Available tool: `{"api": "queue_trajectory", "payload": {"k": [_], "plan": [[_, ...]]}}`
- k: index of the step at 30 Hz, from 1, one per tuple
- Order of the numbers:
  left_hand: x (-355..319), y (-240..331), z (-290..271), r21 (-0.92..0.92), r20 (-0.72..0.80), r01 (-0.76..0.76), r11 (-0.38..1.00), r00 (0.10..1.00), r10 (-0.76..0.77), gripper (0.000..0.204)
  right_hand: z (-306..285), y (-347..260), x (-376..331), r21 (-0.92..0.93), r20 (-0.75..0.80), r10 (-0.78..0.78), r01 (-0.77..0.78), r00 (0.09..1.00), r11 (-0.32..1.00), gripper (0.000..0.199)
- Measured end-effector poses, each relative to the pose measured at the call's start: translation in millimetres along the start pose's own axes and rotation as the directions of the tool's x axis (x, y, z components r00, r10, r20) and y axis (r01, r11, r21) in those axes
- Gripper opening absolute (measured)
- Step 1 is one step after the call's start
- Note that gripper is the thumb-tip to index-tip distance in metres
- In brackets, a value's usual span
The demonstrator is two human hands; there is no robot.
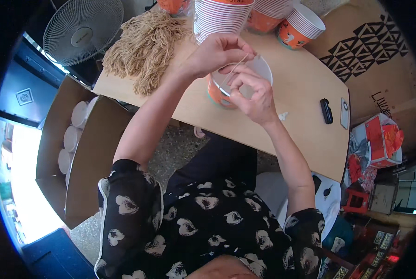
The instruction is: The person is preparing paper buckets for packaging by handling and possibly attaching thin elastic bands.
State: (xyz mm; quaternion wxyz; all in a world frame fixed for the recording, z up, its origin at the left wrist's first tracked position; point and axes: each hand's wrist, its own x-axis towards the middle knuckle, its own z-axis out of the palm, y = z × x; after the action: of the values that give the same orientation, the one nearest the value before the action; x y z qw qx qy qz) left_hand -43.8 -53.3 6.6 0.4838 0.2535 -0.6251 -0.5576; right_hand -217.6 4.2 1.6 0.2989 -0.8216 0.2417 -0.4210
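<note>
An orange and white paper bowl (262, 69) stands on the wooden table (301, 97) in front of me. Both my hands are over it. My left hand (215, 53) pinches the upper end of a thin tan string (236, 67). The lower part of that string is pinched in my right hand (252, 95), which rests against the bowl's near rim. The string runs taut between the two hands, across the bowl's opening.
A heap of tan strings (145, 44) lies at the table's left end. Stacks of orange and white bowls (219, 16) stand at the back. A black device (326, 110) and a phone (344, 113) lie at right. An open cardboard box (70, 139) holds white lids; a fan (80, 28) stands behind it.
</note>
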Motion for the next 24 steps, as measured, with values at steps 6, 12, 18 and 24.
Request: {"api": "queue_trajectory", "payload": {"k": [6,12,18,24], "plan": [[-8,-17,-9,0.116,0.062,-0.042,0.992,0.997,0.035,0.011,-11,15,1,0.464,0.124,0.237,-0.267,0.964,0.844,0.006],[-18,-16,-4,0.165,0.002,-0.102,0.981,0.995,0.103,0.015,-17,20,0,0.669,0.082,0.342,-0.306,0.936,0.677,0.009],[-43,22,12,0.477,-0.108,0.123,0.870,0.991,-0.080,0.017,-23,18,-7,0.628,0.034,0.380,-0.315,0.924,0.711,0.007],[-50,20,9,-0.066,0.185,0.457,0.887,0.879,-0.439,0.029,-25,18,-5,0.528,-0.030,0.323,-0.259,0.946,0.809,0.006]]}}
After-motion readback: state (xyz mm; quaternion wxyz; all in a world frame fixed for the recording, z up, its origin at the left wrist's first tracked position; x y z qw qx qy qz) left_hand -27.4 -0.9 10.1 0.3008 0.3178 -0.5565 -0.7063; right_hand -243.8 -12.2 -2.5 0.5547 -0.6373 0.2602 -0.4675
